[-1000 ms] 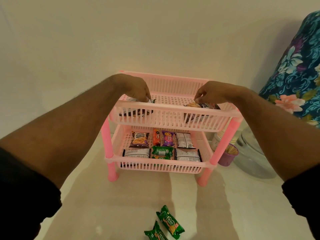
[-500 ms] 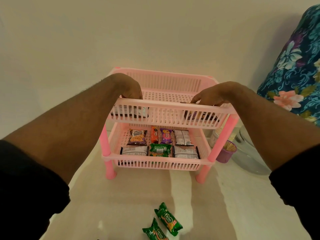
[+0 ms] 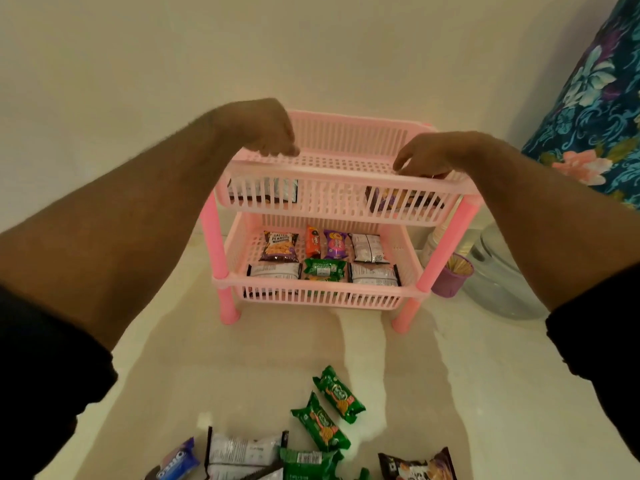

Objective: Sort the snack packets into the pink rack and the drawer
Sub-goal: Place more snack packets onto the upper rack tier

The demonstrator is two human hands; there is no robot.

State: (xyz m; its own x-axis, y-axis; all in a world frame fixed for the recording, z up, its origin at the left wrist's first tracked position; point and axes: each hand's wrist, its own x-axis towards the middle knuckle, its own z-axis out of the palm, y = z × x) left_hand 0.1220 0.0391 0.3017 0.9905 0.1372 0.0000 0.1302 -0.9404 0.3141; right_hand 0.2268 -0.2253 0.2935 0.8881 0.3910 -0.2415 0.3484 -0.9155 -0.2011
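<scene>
The pink rack (image 3: 339, 174) stands against the wall with two shelves. Its top shelf holds a white-and-dark packet (image 3: 263, 190) at the left and a brown packet (image 3: 401, 200) at the right. My left hand (image 3: 266, 133) hovers above the left packet with its fingers bunched and nothing in them. My right hand (image 3: 426, 157) rests its fingertips at the front rim above the brown packet, holding nothing. Several packets (image 3: 325, 258) lie on the lower shelf. Loose green packets (image 3: 337, 393), a white packet (image 3: 242, 452) and an Oreo packet (image 3: 173, 465) lie on the table near me. No drawer is in view.
A purple cup of toothpicks (image 3: 452, 275) and a clear glass container (image 3: 502, 282) stand right of the rack. Floral cloth (image 3: 595, 116) hangs at the far right. A wall closes off the back. Another brown packet (image 3: 415, 465) lies at the bottom edge.
Both hands have let go of the packets on the top shelf and lifted to its front rim. The view has tilted down, so more loose packets show on the table.
</scene>
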